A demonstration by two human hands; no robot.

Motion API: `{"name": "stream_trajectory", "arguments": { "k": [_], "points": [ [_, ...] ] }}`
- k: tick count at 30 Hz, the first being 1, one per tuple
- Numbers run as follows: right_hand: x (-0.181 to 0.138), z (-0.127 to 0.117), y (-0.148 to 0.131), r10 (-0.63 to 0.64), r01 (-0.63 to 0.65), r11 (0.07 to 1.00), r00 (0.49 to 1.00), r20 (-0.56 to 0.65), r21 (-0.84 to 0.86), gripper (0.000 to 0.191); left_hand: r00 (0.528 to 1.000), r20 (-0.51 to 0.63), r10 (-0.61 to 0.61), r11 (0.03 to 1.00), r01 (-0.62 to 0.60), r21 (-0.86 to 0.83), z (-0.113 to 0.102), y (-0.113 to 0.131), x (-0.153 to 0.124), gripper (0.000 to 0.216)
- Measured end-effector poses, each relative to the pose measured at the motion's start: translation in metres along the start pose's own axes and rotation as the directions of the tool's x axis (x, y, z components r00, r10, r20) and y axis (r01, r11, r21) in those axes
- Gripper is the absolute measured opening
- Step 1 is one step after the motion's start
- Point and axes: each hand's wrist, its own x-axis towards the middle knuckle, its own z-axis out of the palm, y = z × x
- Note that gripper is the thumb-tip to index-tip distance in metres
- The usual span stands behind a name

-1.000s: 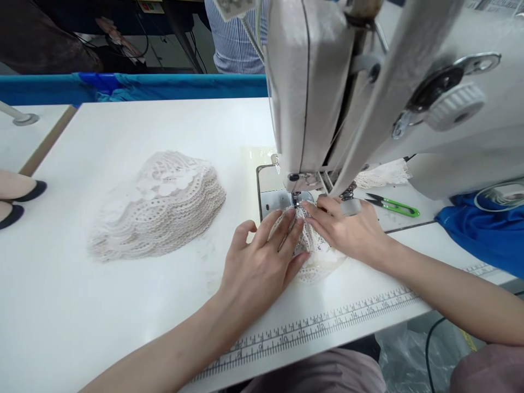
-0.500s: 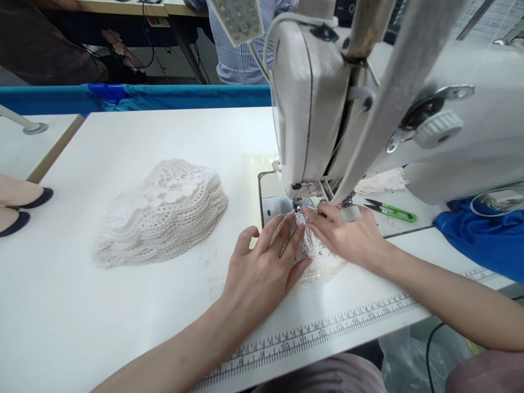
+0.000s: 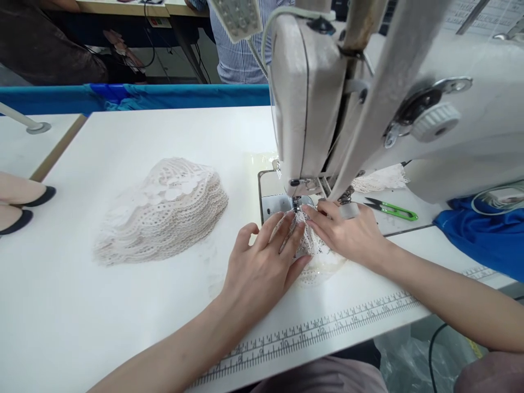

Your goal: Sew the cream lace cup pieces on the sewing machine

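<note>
A white lace piece (image 3: 317, 265) lies under the presser foot (image 3: 296, 204) of a sewing machine (image 3: 311, 103). My left hand (image 3: 262, 267) rests on the lace's left side, palm down, fingers stretched and apart, their tips close to the foot. On the other side, my right hand (image 3: 347, 229) has its fingers drawn together with the tips on the lace beside the needle area. The right thumb is hidden, as is part of the lace under both hands. To the left sits a layered stack of lace pieces (image 3: 164, 213).
Green thread snips (image 3: 393, 210) lie right of my right hand, near another lace scrap (image 3: 380, 179). Blue fabric (image 3: 487, 234) is bunched at the right edge. A printed ruler (image 3: 323, 330) runs along the table's front. Another person's striped shirt (image 3: 241, 54) shows behind the table.
Both hands and the lace stay almost where they were, with only slight finger shifts. The whole view has moved a little.
</note>
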Motion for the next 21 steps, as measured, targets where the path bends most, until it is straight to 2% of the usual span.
{"name": "stream_trajectory", "arguments": {
  "k": [21],
  "points": [
    [0.0009,0.0017,0.0043,0.054,-0.054,0.999,0.996,0.07,-0.002,0.032,0.999,-0.017,-0.031,0.999,0.03,-0.036,0.005,-0.0025,0.0026,0.037]
  ]
}}
